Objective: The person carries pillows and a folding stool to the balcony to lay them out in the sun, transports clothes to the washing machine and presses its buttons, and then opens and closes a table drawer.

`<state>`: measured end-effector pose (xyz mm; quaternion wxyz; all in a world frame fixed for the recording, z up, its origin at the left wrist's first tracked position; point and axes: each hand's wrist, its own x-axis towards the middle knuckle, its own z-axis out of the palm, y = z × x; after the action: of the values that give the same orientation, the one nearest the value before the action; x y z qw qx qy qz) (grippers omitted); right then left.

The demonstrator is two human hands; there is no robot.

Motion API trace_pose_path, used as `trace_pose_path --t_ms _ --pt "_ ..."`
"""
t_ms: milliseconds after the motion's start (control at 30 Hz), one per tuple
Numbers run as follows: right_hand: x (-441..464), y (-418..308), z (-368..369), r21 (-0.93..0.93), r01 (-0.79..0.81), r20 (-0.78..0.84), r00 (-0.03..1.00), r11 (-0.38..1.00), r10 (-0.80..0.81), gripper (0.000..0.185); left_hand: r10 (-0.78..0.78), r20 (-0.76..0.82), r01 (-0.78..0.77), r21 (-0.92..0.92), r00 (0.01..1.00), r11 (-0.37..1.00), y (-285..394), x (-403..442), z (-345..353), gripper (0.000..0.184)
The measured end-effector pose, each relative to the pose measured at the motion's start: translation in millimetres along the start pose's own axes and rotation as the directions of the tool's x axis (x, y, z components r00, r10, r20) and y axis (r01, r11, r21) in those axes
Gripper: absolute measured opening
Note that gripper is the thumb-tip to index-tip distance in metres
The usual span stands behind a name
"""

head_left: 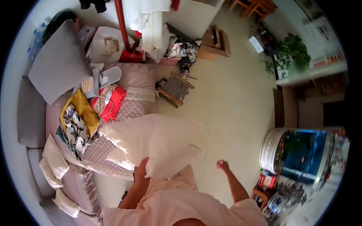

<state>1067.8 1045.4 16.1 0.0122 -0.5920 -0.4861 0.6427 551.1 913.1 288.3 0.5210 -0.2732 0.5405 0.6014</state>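
A large cream cushion with a satin sheen spreads in front of me, its near corner gripped by my left hand. The cushion's far left part hangs over the sofa's quilted cover. Under its left side a second pale cushion peeks out, mostly hidden. My right hand is off to the right above the floor, fingers curled in, with nothing visible in it and apart from the cushion.
On the quilted sofa lie a grey cushion, a mustard cushion, a red cloth with a white cable and small cream cushions. A low stool stands beyond. An aquarium is at right; a cardboard box is at the back.
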Motion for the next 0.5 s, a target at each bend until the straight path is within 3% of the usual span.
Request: trace_pose_path --t_ms 67,100,167,200,233,267,300,333,400,433,500 --pt "83 -92 -44 -0.050 0.051 -0.041 0.998 0.997 -0.053 0.017 -0.060 -0.068 0.056 -0.062 0.996 0.997 -11 8 8 0.032" --pt "128 -128 -58 -0.064 0.063 -0.054 0.996 0.996 -0.066 0.017 0.143 -0.005 -0.140 0.180 0.990 0.974 -36 17 -9 0.033" --pt "200 -218 -70 -0.193 0.060 -0.032 0.997 0.979 -0.067 0.015 0.312 0.095 -0.320 0.451 0.945 0.833 -48 14 6 0.037" --pt "239 -249 -74 -0.253 0.165 0.047 0.986 0.953 -0.158 0.013 0.258 -0.023 -0.232 0.364 0.966 0.902 -57 17 20 0.039" --pt "280 -279 -70 -0.340 0.109 0.036 0.994 0.934 -0.103 0.012 0.199 -0.143 -0.159 0.248 0.969 0.955 -65 20 34 0.040" --pt "319 -295 -70 -0.259 0.195 0.144 0.976 0.946 -0.162 0.013 0.137 -0.259 -0.109 0.119 0.956 0.987 -74 22 48 0.042" --pt "355 -316 -61 -0.376 0.211 0.169 0.973 0.902 -0.157 0.013 0.218 -0.279 -0.185 0.141 0.935 0.973 -94 27 59 0.044" --pt "385 -339 -48 -0.473 0.221 0.185 0.971 0.853 -0.149 0.013 0.112 -0.386 -0.050 0.167 0.916 0.985 -113 31 71 0.046" --pt "471 -369 -26 -0.627 0.334 0.358 0.926 0.704 -0.121 0.010 0.122 -0.511 -0.242 -0.176 0.851 0.954 -152 44 143 0.048" --pt "507 -375 -10 -0.692 0.413 0.446 0.890 0.592 -0.099 0.009 0.172 -0.462 -0.156 0.072 0.870 0.985 -195 61 140 0.058" --pt "556 -376 5 -0.773 0.587 0.547 0.809 0.240 -0.217 0.014 0.163 -0.322 0.038 0.537 0.933 0.842 -300 67 122 0.080"
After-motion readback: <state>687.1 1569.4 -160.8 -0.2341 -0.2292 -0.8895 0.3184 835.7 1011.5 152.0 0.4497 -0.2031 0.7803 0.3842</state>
